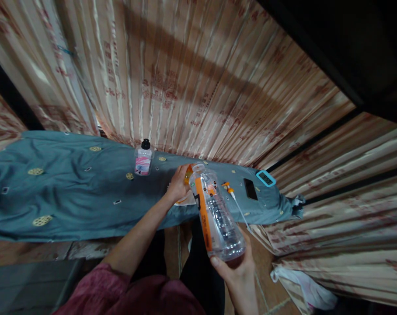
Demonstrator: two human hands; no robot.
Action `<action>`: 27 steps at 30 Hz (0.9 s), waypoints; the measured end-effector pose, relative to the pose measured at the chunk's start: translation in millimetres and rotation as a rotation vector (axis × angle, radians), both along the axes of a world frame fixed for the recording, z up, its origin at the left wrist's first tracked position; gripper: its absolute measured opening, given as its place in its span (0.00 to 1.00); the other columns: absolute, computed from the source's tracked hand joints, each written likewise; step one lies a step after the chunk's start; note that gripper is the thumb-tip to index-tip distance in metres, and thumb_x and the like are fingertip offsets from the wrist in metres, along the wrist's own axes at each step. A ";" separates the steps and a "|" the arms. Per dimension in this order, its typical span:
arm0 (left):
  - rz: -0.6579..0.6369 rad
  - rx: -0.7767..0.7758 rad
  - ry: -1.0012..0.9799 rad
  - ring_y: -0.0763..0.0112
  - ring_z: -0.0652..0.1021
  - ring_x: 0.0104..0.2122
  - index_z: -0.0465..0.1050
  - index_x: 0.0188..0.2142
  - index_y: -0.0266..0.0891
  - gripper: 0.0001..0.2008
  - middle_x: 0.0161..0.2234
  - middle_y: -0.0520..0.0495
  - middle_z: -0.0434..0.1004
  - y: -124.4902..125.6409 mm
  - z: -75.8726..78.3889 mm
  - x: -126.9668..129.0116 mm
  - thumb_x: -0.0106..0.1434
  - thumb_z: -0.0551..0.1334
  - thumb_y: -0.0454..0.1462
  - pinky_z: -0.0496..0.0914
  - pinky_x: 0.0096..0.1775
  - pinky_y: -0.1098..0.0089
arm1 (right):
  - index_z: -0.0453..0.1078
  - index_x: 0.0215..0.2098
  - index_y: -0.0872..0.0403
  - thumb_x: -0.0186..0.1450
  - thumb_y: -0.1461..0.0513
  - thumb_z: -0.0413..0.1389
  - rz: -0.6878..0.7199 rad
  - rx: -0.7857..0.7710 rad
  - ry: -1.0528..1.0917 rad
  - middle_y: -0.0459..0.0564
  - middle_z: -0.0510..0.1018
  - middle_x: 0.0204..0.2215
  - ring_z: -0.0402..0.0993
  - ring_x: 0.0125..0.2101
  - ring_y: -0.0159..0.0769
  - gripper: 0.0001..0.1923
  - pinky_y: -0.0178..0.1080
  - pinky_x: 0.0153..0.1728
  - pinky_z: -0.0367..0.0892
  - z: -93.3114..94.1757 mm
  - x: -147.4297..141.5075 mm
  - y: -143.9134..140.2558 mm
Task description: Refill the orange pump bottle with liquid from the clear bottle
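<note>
2 hands busy: right hand (238, 267) fingers curled under clear bottle (216, 214) base at 5 o'clock, left hand (179, 183) pinching orange cap (188, 173) at its 11 o'clock on blue cloth (70, 192).

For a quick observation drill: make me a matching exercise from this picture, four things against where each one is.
Things:
1. clear bottle
2. small black-capped bottle
3. blue-framed timer
4. dark phone

Places:
A. standing alone on the blue cloth, left of the hands
B. at the cloth's far right end
C. held from below by the right hand
D. lying flat just left of the timer

Pairs: 1-C, 2-A, 3-B, 4-D
</note>
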State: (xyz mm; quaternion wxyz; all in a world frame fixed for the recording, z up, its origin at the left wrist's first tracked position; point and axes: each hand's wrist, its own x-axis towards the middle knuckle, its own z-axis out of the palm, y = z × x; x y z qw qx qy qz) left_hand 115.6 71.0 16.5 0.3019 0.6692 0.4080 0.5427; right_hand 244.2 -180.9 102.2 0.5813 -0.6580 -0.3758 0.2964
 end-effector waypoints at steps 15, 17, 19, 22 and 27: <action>-0.005 -0.005 -0.025 0.50 0.77 0.50 0.70 0.56 0.41 0.35 0.50 0.42 0.74 2.7 -4.2 0.6 0.46 0.70 0.33 0.74 0.54 0.52 | 0.65 0.55 0.53 0.46 0.57 0.73 0.005 0.003 0.018 0.54 0.85 0.45 0.85 0.40 0.48 0.41 0.43 0.43 0.79 2.3 -0.9 0.8; -0.007 -0.001 -0.022 0.50 0.77 0.50 0.70 0.56 0.40 0.35 0.50 0.42 0.74 2.8 -5.0 -0.1 0.46 0.69 0.33 0.74 0.53 0.52 | 0.65 0.56 0.54 0.45 0.58 0.73 0.001 -0.003 0.027 0.55 0.85 0.46 0.85 0.42 0.48 0.42 0.43 0.44 0.79 2.4 -0.1 0.5; -0.014 0.005 -0.016 0.50 0.77 0.50 0.70 0.56 0.40 0.36 0.50 0.42 0.74 2.8 -5.6 -0.7 0.45 0.69 0.32 0.74 0.54 0.52 | 0.64 0.56 0.54 0.45 0.58 0.74 0.006 -0.008 0.025 0.56 0.85 0.46 0.85 0.42 0.48 0.43 0.42 0.44 0.80 2.5 1.6 0.3; -0.009 0.012 -0.015 0.49 0.77 0.51 0.70 0.56 0.41 0.37 0.50 0.42 0.74 2.8 -6.0 -1.0 0.44 0.70 0.31 0.74 0.54 0.52 | 0.65 0.56 0.54 0.44 0.59 0.74 0.037 -0.007 0.000 0.56 0.85 0.47 0.85 0.42 0.49 0.43 0.42 0.43 0.80 2.0 4.2 0.4; -0.008 0.006 -0.017 0.49 0.77 0.51 0.70 0.56 0.40 0.36 0.51 0.41 0.74 2.4 -4.6 -0.8 0.45 0.70 0.32 0.74 0.55 0.52 | 0.66 0.55 0.54 0.46 0.58 0.74 -0.006 0.009 0.016 0.55 0.85 0.45 0.85 0.40 0.47 0.41 0.42 0.42 0.80 -0.2 2.7 1.0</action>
